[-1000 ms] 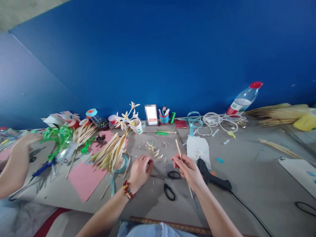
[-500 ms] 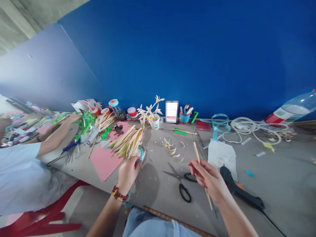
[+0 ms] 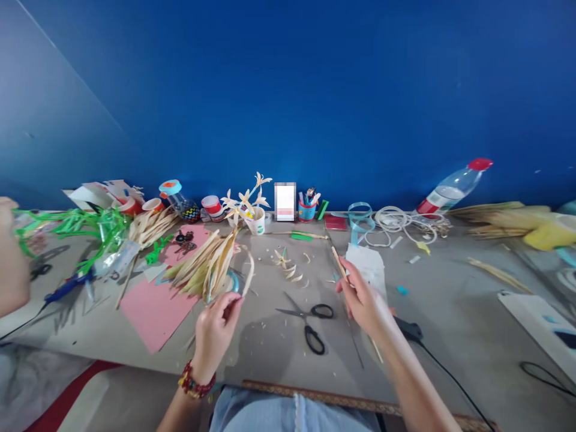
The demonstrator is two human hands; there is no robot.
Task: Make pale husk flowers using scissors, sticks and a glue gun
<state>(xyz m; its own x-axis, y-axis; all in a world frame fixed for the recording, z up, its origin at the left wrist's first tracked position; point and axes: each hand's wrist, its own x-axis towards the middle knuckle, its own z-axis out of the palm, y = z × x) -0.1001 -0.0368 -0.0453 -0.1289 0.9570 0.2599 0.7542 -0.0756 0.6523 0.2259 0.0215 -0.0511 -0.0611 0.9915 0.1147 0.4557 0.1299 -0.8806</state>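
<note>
Between its fingertips my left hand (image 3: 218, 324) pinches one end of a pale curved husk strip (image 3: 249, 270), beside a bundle of dried husks (image 3: 202, 261). My right hand (image 3: 360, 294) is closed around a thin light wooden stick (image 3: 338, 262), which slants down past the palm. Black-handled scissors (image 3: 306, 314) lie spread on the table between my hands. Beyond them are a small husk flower (image 3: 281, 258) and several curled husk pieces (image 3: 293, 275). White paper (image 3: 366, 267) lies behind my right hand, and a black glue gun (image 3: 408, 329) is partly hidden by my right forearm.
Along the blue wall stand a white cup (image 3: 256, 222) with husk flowers, a pen holder (image 3: 307, 211) and a tilted bottle (image 3: 452, 189). Pink paper (image 3: 157, 309) lies left, near green strips (image 3: 105, 231) and another person's arm (image 3: 12, 264). A white cable (image 3: 396, 221) is coiled at right.
The view has turned to the right. My left hand has lifted a husk strip from beside the bundle. My right hand still holds the stick; the other person's arm is now at the left edge.
</note>
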